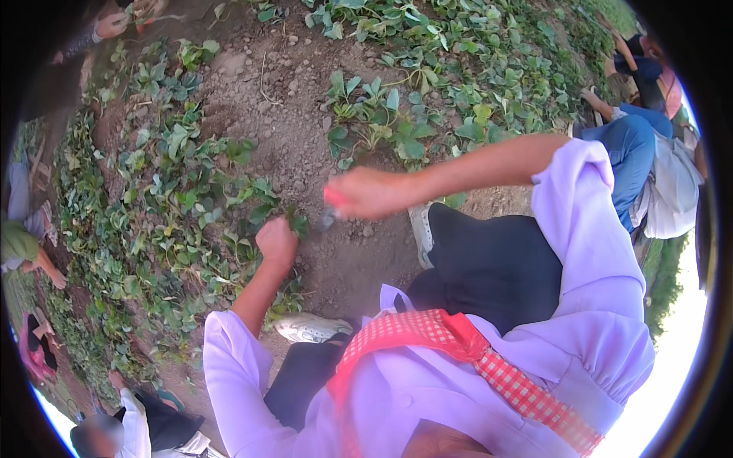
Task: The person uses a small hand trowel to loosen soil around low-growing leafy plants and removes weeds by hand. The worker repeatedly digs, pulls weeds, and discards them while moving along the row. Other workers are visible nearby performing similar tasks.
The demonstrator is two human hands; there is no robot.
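Observation:
My left hand (278,241) is closed in a fist at the edge of a row of low leafy plants (172,229), which look like strawberry plants. Green leaves (297,222) stick out beside its fingers, so it seems to grip a plant; the fingers' inner side is hidden. To the right, my right hand (372,193) is closed around a red-handled hand tool (335,197). Below that fist the tool's grey metal end (326,219) is blurred against the brown soil (303,166); its shape cannot be made out.
Another plant clump (381,117) grows ahead of my right hand, with a denser row (487,74) beyond. My white shoes (312,328) stand on the soil. People crouch on both sides, one in blue trousers (624,149) close on the right. A person's hand (111,26) shows at upper left.

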